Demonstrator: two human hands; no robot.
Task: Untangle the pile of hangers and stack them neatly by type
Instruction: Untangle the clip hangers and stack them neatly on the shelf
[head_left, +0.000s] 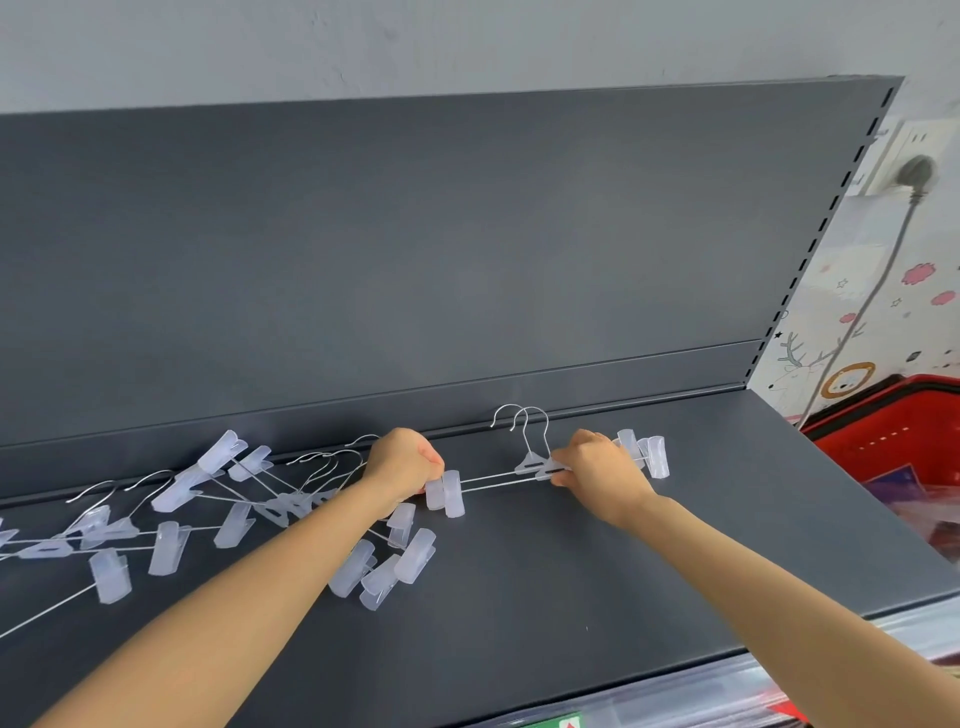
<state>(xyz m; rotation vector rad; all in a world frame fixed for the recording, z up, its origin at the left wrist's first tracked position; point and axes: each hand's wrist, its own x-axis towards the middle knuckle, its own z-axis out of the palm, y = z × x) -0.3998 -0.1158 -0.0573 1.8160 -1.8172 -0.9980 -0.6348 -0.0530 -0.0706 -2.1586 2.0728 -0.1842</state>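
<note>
Both hands, left (402, 460) and right (597, 467), pinch two stacked wire hangers (498, 480) with frosted plastic clips near the matte grey shelf's (623, 571) back edge.

A tangled pile of clip hangers (249, 509) lies on the left part of the shelf (571, 571), near its back panel (415, 234). Just right of the pile, two stacked hangers (540, 467) lie side by side, hooks toward the panel. A basket (893, 441) sits beyond the shelf's right end, below a wall socket (909, 161).
</note>
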